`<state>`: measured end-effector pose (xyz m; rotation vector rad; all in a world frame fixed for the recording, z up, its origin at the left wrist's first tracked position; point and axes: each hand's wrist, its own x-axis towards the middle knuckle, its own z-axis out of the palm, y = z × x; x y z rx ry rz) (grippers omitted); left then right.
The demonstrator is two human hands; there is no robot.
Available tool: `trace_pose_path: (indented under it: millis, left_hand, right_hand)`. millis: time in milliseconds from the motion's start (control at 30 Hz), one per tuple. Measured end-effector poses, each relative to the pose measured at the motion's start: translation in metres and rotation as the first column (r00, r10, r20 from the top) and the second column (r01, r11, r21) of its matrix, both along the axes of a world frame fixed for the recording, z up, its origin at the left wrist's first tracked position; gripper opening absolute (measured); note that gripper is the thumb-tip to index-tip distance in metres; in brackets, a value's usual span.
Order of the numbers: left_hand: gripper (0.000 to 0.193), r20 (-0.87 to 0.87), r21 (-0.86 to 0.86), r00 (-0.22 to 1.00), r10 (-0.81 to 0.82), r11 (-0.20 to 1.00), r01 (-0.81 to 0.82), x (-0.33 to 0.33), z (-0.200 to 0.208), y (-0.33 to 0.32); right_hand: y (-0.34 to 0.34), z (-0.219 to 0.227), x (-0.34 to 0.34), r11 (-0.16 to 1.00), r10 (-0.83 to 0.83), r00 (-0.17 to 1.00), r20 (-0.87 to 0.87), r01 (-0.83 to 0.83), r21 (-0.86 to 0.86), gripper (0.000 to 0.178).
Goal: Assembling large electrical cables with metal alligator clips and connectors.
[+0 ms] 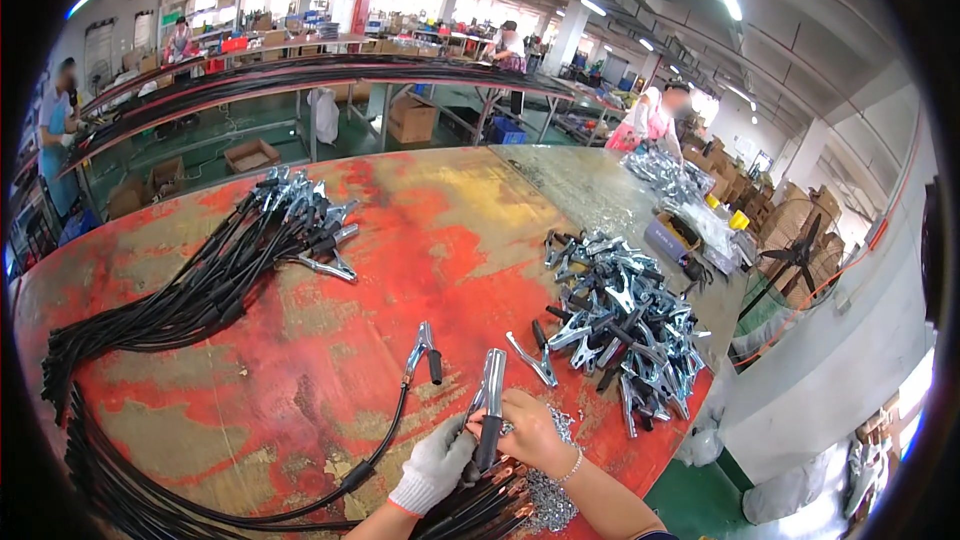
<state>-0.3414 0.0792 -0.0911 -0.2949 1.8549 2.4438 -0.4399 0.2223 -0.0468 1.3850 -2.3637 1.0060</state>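
Observation:
My left hand (440,462), in a white knit glove, closes around the lower part of a metal spring clamp (493,385) with black handle sleeves. My bare right hand (535,432) has its fingers bent against the same clamp from the right, near the black sleeve; what its fingertips pinch is hidden. The clamp stands jaws up between the hands. Below them lie black cables (465,512) with bare copper ends. Small metal fasteners (548,500) are heaped under my right wrist. To the left lies another clamp (420,348) joined to a black cable (388,440).
A big pile of loose clamps (625,315) covers the table's right side, with a single clamp (535,360) near it. Bundled cables with clamps (215,275) lie at the left. A box (672,235) and plastic bags stand far right. Co-workers (655,120) are beyond the table (380,180).

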Motion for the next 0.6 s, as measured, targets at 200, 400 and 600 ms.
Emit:
trace_pose_path:
  millis: [200, 400, 600]
  left_hand:
    - [0.027, -0.048, -0.063, 0.998, 0.030, 0.998, -0.033, 0.000, -0.007, 0.000]
    - [0.030, -0.080, -0.163, 0.995, 0.056, 0.984, -0.069, -0.001, -0.008, 0.001]
    - [0.027, -0.078, -0.084, 0.997, 0.024, 0.996, -0.031, -0.001, 0.012, 0.000]
  right_hand:
    - [0.000, -0.001, 0.006, 0.999, -0.033, 0.999, -0.024, 0.033, -0.003, 0.021]
    - [-0.002, 0.000, 0.006, 0.999, -0.028, 1.000, -0.011, 0.028, -0.028, 0.021]
    - [-0.001, 0.006, 0.005, 0.997, -0.036, 0.996, 0.079, 0.041, -0.072, 0.022]
